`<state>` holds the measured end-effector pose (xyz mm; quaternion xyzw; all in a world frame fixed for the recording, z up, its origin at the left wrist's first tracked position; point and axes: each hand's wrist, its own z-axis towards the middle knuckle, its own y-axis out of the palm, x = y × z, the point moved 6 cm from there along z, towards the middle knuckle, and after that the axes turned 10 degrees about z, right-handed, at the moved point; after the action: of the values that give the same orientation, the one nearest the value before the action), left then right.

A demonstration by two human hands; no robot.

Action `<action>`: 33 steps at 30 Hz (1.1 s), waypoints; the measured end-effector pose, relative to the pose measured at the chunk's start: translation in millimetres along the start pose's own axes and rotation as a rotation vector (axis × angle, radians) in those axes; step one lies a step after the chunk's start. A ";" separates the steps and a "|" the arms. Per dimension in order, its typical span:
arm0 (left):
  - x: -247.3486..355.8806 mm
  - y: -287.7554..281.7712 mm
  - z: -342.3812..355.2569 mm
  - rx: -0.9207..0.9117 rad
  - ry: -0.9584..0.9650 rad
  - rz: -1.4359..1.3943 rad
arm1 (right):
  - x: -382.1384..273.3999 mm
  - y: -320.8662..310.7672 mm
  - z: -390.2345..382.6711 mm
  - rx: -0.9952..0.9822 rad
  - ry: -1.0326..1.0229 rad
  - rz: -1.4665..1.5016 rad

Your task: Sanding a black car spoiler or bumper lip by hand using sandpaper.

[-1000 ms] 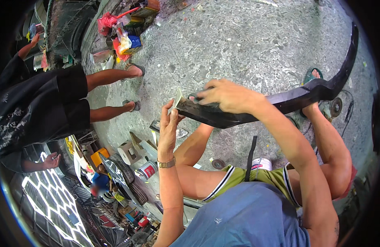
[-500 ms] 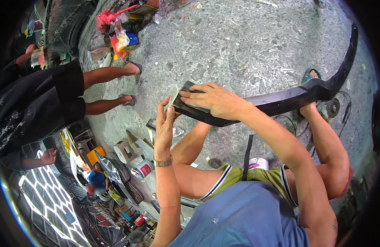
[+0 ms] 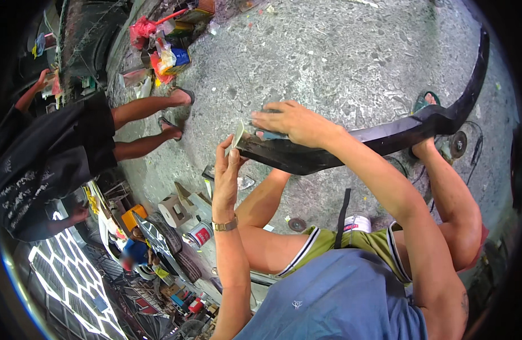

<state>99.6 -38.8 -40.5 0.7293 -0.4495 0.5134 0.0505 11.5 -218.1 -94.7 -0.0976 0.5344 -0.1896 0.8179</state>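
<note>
A long black car bumper lip [image 3: 385, 139] stretches across my lap, bending up toward the far right. My left hand [image 3: 228, 164] grips its left end, thumb and fingers around the edge beside a pale end piece [image 3: 239, 134]. Above the surface near that end is my right hand [image 3: 300, 123], fingers stretched out and a little blurred. A blue-grey edge of a sheet, likely sandpaper [image 3: 274, 135], shows beneath its palm; most of it is hidden. Dull, scuffed patches mark the lip near its left end.
A person in dark clothes [image 3: 51, 147] stands at the left. Bags and boxes [image 3: 170, 56] lie at the upper left. Near my right foot is a disc-shaped tool [image 3: 458, 144] with a cord. White tubs [image 3: 200, 233] and a loose disc [image 3: 296, 225] are close to my legs.
My right hand has shifted slightly up and away from the lip's left end, uncovering its surface; the dark sheet shows less. My left hand keeps its hold. The other person's arms have moved.
</note>
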 end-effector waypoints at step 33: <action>1.6 1.3 -1.0 -0.002 0.016 -0.001 | 20.0 14.7 -0.9 0.064 0.166 0.396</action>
<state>98.1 -40.0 -39.2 0.7254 -0.4494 0.5185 0.0550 20.9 -213.1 -117.2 0.0511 0.6024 -0.0496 0.7950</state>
